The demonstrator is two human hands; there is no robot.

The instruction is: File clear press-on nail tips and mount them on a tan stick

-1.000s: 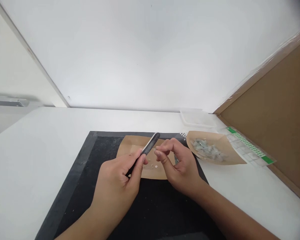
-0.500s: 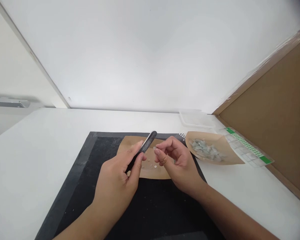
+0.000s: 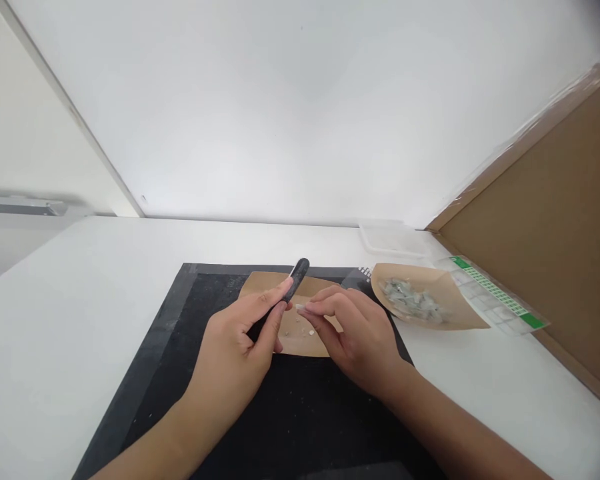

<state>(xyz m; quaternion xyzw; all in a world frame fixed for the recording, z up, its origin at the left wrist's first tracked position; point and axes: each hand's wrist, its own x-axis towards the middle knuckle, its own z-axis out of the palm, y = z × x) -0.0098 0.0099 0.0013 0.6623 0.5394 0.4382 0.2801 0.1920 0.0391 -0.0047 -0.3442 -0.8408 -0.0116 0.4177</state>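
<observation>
My left hand (image 3: 235, 350) grips a dark nail file (image 3: 297, 274) that points up and away over a brown paper sheet (image 3: 260, 285) on a black mat (image 3: 170, 333). My right hand (image 3: 355, 337) is closed in a pinch on a tiny pale piece (image 3: 301, 307), held against the file's side just beside the left fingertips. A few small pale chips (image 3: 307, 331) lie on the paper below the hands.
To the right, a second brown paper (image 3: 447, 307) holds a heap of grey-white small pieces (image 3: 410, 298). Beside it lies a clear sheet with green strips (image 3: 497, 293). A clear plastic lid (image 3: 393, 239) sits at the back, and a cardboard panel (image 3: 555, 220) leans at the right.
My right hand has turned palm down and moved left, bringing the pinched piece against the file. The file's tip has shifted slightly left and up.
</observation>
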